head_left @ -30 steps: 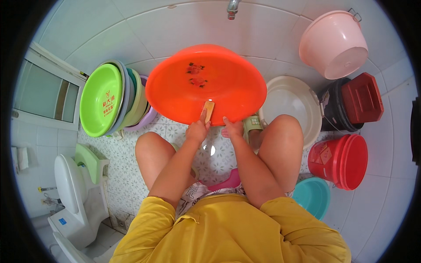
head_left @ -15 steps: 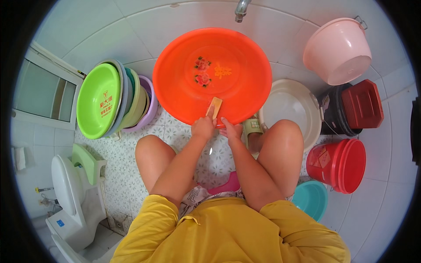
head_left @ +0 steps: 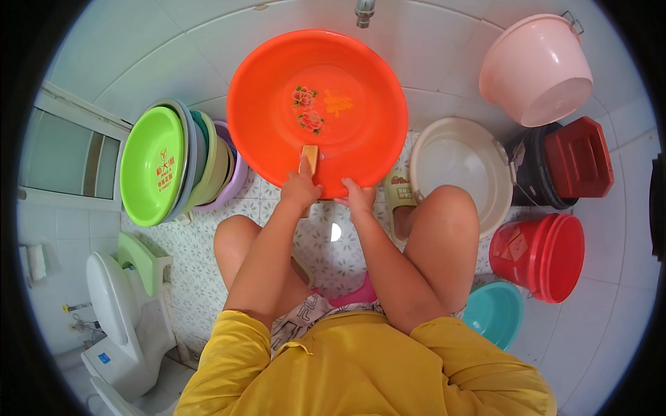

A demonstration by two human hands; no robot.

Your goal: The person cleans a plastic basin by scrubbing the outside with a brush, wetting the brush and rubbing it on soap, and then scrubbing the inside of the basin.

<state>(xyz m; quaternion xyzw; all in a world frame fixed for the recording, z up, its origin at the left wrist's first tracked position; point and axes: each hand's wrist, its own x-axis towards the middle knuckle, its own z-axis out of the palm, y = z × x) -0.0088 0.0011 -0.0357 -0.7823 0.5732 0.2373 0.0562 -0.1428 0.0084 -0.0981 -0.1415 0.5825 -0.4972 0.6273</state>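
Observation:
A large orange basin [head_left: 361, 97] with printed flowers inside is tilted up in front of me, its inside facing me. My left hand [head_left: 300, 191] is closed on a small tan block shaped like a scrubbing brush [head_left: 310, 158], which rests against the basin's inside near the lower rim. Its underside is hidden, so I cannot tell whether it has bristles. Just to the right, my right hand [head_left: 358, 197] grips the same lower rim, thumb on the inside and the other fingers mostly hidden behind.
Stacked basins, a green one [head_left: 152, 166] outermost, lean at the left near a toilet [head_left: 111, 298]. On the right are a cream tub [head_left: 458, 173], a pink bucket [head_left: 538, 69], red buckets [head_left: 534, 256] and a teal basin [head_left: 494, 315]. A tap [head_left: 364, 12] juts from the wall.
The view has shifted a little. My left hand has slid the tan block leftward along the basin's inside, farther from my right hand, which still grips the rim.

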